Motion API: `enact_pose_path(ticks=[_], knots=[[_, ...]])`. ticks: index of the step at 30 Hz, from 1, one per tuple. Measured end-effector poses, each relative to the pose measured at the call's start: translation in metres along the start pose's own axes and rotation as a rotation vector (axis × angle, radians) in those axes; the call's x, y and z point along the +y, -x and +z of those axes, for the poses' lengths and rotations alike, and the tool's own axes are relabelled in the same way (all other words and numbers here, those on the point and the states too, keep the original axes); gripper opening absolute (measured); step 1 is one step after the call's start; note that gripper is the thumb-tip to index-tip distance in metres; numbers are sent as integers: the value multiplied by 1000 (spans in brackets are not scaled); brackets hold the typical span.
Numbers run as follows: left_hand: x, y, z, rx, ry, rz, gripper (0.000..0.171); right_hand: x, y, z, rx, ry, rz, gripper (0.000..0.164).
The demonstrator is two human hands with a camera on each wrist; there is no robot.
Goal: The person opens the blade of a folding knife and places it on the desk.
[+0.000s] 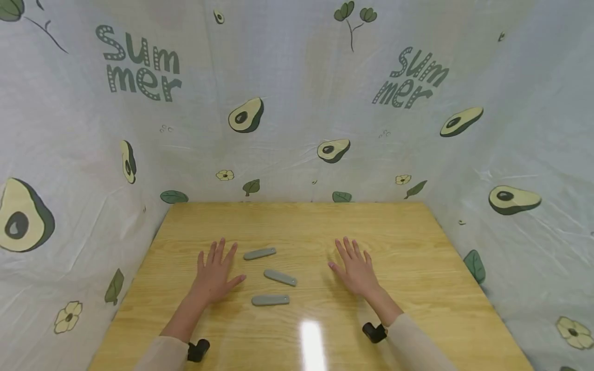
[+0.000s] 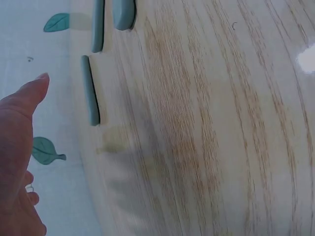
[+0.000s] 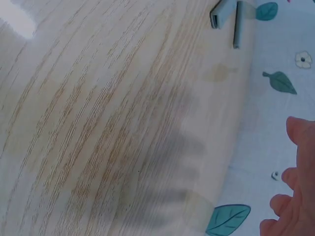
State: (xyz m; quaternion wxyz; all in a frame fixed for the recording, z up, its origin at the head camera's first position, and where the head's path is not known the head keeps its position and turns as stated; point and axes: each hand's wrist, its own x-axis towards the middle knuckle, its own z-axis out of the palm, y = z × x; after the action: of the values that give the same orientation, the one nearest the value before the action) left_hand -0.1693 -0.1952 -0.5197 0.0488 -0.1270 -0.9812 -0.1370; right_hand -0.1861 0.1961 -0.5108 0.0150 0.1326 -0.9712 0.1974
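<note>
Three slim grey-green pieces with rounded ends, shaped like closed folding knives, lie apart on the wooden table: a far one point(image 1: 260, 253), a middle one point(image 1: 280, 277) and a near one point(image 1: 270, 300). Each has a small hole at its right end. My left hand point(image 1: 214, 275) is spread just left of them, palm down, its thumb pointing toward them and holding nothing. Further off to their right, my right hand point(image 1: 357, 270) is also spread with nothing in it. The right wrist view shows a slot in the end of one grey piece point(image 3: 222, 12).
A pale cloth point(image 1: 287, 170) printed with avocados, leaves and "summer" lettering hangs behind and at both sides of the table point(image 1: 297, 221). Black wrist cameras sit on the left wrist point(image 1: 198, 350) and right wrist point(image 1: 374, 332). A bright light reflection marks the tabletop's front.
</note>
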Motion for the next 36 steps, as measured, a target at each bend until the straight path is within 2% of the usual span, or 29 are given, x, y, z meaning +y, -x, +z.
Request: enact_pose_path(ticks=[8, 18, 24, 29, 36], knots=[[3, 0, 3, 33, 45, 49, 85, -3, -3, -1, -17, 7, 1, 69], [7, -5, 7, -49, 71, 109, 87, -14, -10, -6, 6, -2, -41, 68], [17, -10, 12, -122, 96, 163, 84, -21, -11, 3, -44, -11, -57, 68], [26, -13, 15, -150, 125, 205, 82, -28, -10, 11, -64, -11, -79, 68], [29, -11, 18, -227, 177, 215, 79, -35, -7, 21, -72, -11, -102, 66]])
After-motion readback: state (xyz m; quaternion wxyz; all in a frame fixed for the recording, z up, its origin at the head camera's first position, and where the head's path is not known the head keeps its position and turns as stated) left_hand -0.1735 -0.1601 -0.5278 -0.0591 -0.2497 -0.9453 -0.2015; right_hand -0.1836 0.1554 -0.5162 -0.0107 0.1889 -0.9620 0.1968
